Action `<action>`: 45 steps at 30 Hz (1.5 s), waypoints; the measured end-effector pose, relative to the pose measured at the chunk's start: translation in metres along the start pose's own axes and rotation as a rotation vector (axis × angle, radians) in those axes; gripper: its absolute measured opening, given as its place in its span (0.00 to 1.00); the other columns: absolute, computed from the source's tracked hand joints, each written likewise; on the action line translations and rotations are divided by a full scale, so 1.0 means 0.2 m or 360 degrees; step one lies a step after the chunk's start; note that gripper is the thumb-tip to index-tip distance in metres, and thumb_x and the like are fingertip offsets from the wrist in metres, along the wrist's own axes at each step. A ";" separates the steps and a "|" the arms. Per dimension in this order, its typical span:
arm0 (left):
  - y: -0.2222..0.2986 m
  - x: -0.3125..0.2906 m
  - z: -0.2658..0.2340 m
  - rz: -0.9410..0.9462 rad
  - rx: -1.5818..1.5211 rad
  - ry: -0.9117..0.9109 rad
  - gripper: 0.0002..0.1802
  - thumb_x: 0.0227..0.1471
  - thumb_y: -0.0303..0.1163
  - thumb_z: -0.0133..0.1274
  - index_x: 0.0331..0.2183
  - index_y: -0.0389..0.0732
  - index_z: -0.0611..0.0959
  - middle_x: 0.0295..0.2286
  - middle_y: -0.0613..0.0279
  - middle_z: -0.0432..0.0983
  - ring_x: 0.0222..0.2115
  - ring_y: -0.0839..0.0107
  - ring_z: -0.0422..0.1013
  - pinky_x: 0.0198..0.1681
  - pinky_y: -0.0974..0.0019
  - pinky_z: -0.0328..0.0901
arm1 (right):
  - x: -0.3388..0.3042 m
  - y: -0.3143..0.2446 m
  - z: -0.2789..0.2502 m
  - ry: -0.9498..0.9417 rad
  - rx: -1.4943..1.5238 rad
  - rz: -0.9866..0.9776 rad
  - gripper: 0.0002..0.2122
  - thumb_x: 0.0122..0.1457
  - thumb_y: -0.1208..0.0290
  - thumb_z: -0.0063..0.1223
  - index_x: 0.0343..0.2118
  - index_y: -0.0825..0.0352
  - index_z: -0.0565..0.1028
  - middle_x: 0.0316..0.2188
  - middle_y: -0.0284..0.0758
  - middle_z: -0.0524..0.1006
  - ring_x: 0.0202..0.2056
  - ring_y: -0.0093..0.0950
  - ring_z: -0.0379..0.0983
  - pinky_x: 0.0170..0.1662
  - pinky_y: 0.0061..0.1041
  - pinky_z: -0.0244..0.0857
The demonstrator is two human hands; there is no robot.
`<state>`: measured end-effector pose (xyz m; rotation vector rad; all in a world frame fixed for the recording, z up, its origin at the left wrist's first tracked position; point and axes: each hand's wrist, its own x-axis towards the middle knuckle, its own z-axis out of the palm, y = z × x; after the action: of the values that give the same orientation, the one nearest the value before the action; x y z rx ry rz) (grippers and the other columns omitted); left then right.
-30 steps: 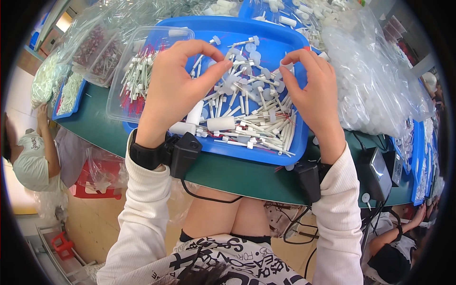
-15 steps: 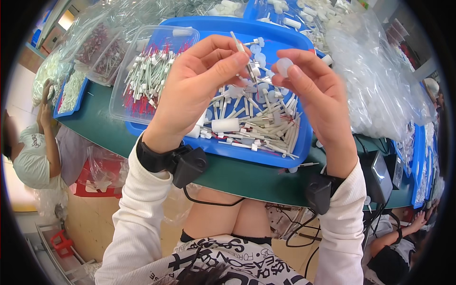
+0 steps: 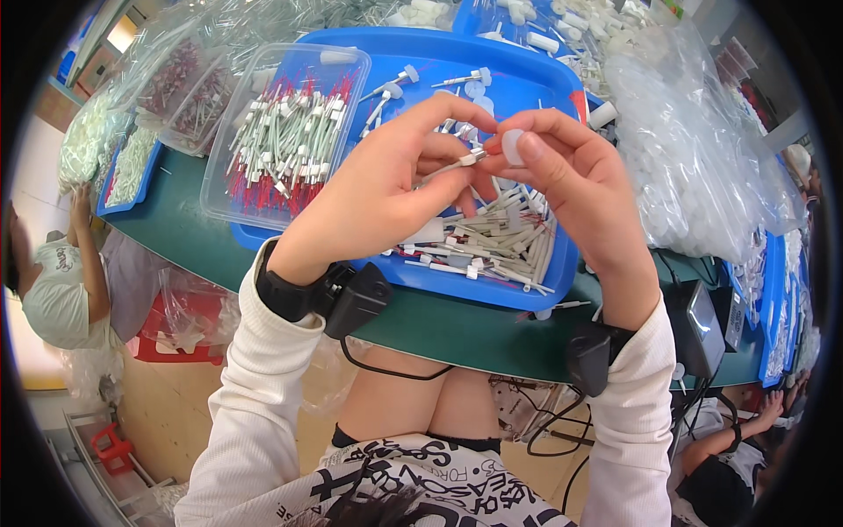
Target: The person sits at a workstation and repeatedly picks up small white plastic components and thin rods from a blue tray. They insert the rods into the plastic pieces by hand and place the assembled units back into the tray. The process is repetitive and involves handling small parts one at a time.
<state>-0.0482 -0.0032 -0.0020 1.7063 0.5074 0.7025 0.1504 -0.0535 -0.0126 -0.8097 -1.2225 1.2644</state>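
Between the thumb and fingers of my left hand (image 3: 386,180) is a thin white tube with a connector (image 3: 465,161), lying nearly level and pointing to the right. My right hand (image 3: 571,171) pinches a round, translucent white disc (image 3: 512,147) beside the connector's tip. Whether disc and connector touch I cannot tell. Both hands are above a blue tray (image 3: 439,285) of loose white tubes (image 3: 500,241), some with discs on them. Left of my left hand, a clear plastic box (image 3: 215,189) holds many similar tubes with red wires (image 3: 294,132).
A big clear bag of white discs (image 3: 694,167) lies on the right of the green table (image 3: 189,193). More clear boxes (image 3: 184,110) and plastic bags sit at the back left. A dark device with cables (image 3: 698,325) stands at right. Other people (image 3: 66,272) sit at both sides.
The tube has tipped from upright to nearly level, its connector now toward my right hand. My hands have come together, and the disc is now next to the connector.
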 end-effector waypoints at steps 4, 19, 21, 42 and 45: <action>0.02 0.01 -0.02 0.0037 0.0242 0.0039 0.14 0.58 0.23 0.45 0.47 0.33 0.73 0.25 0.65 0.74 0.25 0.81 0.66 0.30 0.78 0.61 | 0.00 -0.01 -0.01 0.0135 -0.0152 0.0046 0.13 0.58 0.69 0.58 0.42 0.71 0.75 0.36 0.34 0.78 0.40 0.23 0.75 0.45 0.22 0.67; -0.01 0.01 0.01 0.0473 0.0804 0.0355 0.05 0.56 0.24 0.51 0.34 0.34 0.80 0.23 0.64 0.75 0.23 0.80 0.70 0.26 0.77 0.62 | -0.01 0.00 0.02 0.0105 -0.0217 -0.0222 0.14 0.52 0.80 0.61 0.42 0.72 0.75 0.40 0.38 0.79 0.42 0.25 0.76 0.48 0.23 0.69; -0.02 0.02 0.00 0.0612 0.0913 0.0373 0.05 0.55 0.23 0.52 0.34 0.34 0.80 0.24 0.63 0.76 0.23 0.80 0.70 0.24 0.76 0.62 | 0.00 0.00 0.02 0.0108 -0.0229 -0.0225 0.14 0.52 0.80 0.62 0.42 0.72 0.75 0.39 0.39 0.79 0.42 0.25 0.76 0.48 0.23 0.69; -0.05 0.00 0.01 0.0729 0.1415 0.0426 0.04 0.49 0.21 0.55 0.31 0.35 0.80 0.27 0.60 0.78 0.20 0.70 0.72 0.24 0.71 0.66 | 0.00 0.02 0.03 0.0115 -0.0713 -0.0396 0.11 0.49 0.81 0.61 0.37 0.72 0.77 0.36 0.35 0.80 0.38 0.23 0.77 0.46 0.22 0.69; -0.06 0.01 0.01 0.0826 0.1322 0.0425 0.07 0.51 0.20 0.52 0.35 0.35 0.79 0.27 0.58 0.78 0.21 0.67 0.72 0.27 0.67 0.67 | -0.01 0.01 0.04 0.0129 -0.0720 -0.0371 0.11 0.49 0.81 0.61 0.37 0.72 0.77 0.36 0.35 0.80 0.38 0.23 0.77 0.46 0.22 0.69</action>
<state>-0.0442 -0.0001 -0.0135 2.5888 0.5910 1.2110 0.1426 -0.0554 -0.0135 -0.9962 -1.5129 0.7675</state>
